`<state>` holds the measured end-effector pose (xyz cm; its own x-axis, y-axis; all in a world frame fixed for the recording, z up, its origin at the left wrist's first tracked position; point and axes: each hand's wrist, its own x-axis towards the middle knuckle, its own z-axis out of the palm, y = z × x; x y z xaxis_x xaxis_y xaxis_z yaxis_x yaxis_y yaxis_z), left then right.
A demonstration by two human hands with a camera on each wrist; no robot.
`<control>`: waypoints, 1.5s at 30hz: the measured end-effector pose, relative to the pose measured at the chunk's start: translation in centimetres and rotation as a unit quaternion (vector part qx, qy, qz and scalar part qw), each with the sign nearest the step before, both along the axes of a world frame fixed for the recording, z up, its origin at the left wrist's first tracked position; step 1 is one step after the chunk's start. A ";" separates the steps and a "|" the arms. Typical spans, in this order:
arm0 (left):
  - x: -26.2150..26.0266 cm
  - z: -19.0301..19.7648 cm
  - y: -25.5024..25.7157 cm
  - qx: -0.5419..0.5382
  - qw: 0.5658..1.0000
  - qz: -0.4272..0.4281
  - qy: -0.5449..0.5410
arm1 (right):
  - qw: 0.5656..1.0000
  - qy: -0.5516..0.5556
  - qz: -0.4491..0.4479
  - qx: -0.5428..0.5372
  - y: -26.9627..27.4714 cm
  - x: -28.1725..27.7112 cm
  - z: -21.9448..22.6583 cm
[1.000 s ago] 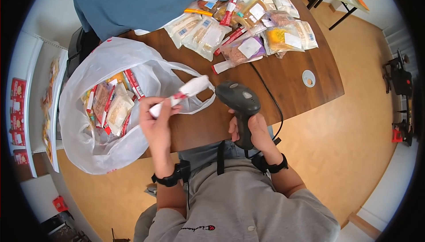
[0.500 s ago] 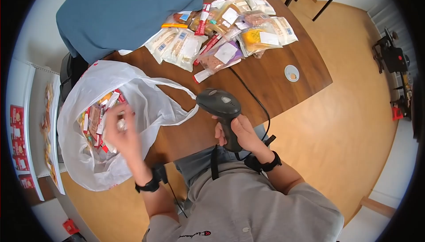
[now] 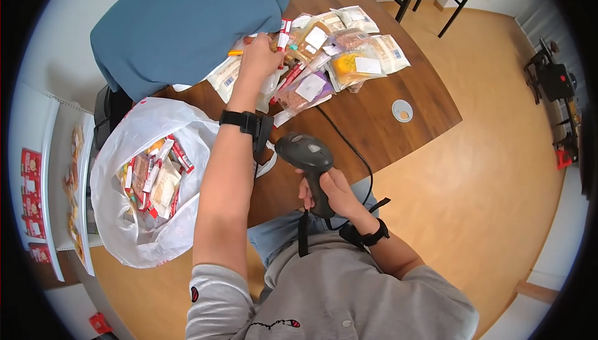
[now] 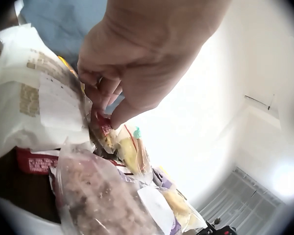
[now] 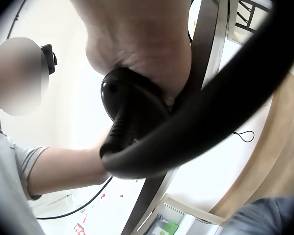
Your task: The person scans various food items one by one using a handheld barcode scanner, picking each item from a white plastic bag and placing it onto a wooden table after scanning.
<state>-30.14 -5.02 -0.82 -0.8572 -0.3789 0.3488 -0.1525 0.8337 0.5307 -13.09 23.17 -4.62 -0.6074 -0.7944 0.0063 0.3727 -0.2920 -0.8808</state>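
The left hand [image 3: 258,60] reaches onto the packet pile beside the blue cloth. Its thumb and fingers pinch a small packet with a red part [image 4: 104,123] in the left wrist view; the hand [image 4: 137,63] hides much of it. Around it lie a white packet [image 4: 49,98] and a clear bag of pinkish food [image 4: 103,196]. The right hand [image 3: 339,193] grips the handle of a black handheld scanner [image 3: 306,153] above the table's front edge. In the right wrist view the scanner's handle end [image 5: 130,103] shows under the palm.
An open white plastic bag [image 3: 115,215] with several packets inside stands at the left. Blue cloth [image 3: 187,22] drapes over something behind the table [image 3: 374,128]. The scanner's black cable [image 3: 349,144] crosses the tabletop. Shelves of packets [image 3: 78,184] stand further left.
The left hand held a red-and-white stick packet, dipped into the white bag, and is now at the pile without that stick. The right hand still holds the scanner.
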 end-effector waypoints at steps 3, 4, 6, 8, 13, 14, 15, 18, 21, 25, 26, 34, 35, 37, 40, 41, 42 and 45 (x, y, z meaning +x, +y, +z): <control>0.0 -1.1 -1.2 0.075 0.997 0.006 -0.022 | 1.000 -0.001 0.007 -0.001 0.0 -0.1 0.0; 0.2 -1.6 -1.7 0.116 0.993 0.008 -0.022 | 1.000 0.000 0.008 0.001 0.0 -0.1 0.1; 3.7 1.2 -1.2 0.133 0.991 0.032 -0.001 | 1.000 -0.003 0.014 0.002 0.0 -0.2 0.1; 8.3 2.7 -0.9 0.154 0.986 0.050 0.031 | 1.000 -0.002 0.012 -0.001 0.0 -0.2 -0.1; 20.2 1.8 2.1 0.306 0.938 0.067 0.151 | 1.000 -0.020 0.018 -0.003 0.1 -0.4 -0.1; 22.0 0.8 2.9 0.306 0.938 0.074 0.145 | 1.000 -0.025 0.018 0.000 0.1 -0.2 -0.2; 23.7 -0.5 3.5 0.321 0.927 0.076 0.181 | 0.999 -0.031 0.025 0.003 0.0 -0.2 -0.1; 26.3 -2.5 5.3 0.311 0.918 0.094 0.228 | 0.999 -0.021 0.027 0.007 -0.1 -0.3 0.0; 27.0 -3.9 5.6 0.287 0.920 0.104 0.245 | 0.999 -0.005 0.027 0.018 -0.2 -0.2 0.0; 27.1 -4.5 5.4 0.273 0.920 0.087 0.267 | 0.999 0.006 0.023 0.027 -0.2 0.0 0.2; 27.0 -4.6 5.3 0.275 0.919 0.079 0.272 | 0.999 0.018 0.022 0.030 -0.2 0.0 0.2; 27.8 -4.6 5.5 0.287 0.924 0.075 0.241 | 0.998 0.043 0.031 0.045 -0.4 0.3 0.0; 27.8 -4.5 5.6 0.314 0.914 0.073 0.248 | 0.998 0.038 0.028 0.043 -0.3 0.2 0.2; 28.4 -3.5 5.4 0.326 0.902 0.079 0.272 | 0.998 0.031 0.029 0.039 -0.4 0.0 0.4; 31.1 -0.9 4.5 0.220 0.920 0.145 0.289 | 0.998 0.026 0.020 0.047 -0.2 -0.2 0.4; 32.4 0.4 3.6 0.229 0.908 0.152 0.315 | 0.998 0.024 0.017 0.049 -0.2 -0.1 0.5; 33.7 1.1 2.3 0.197 0.900 0.179 0.345 | 0.998 0.030 0.008 0.062 -0.4 0.0 0.7; 38.3 2.5 -3.2 0.141 0.901 0.252 0.325 | 0.997 0.032 0.003 0.072 -0.6 0.0 0.6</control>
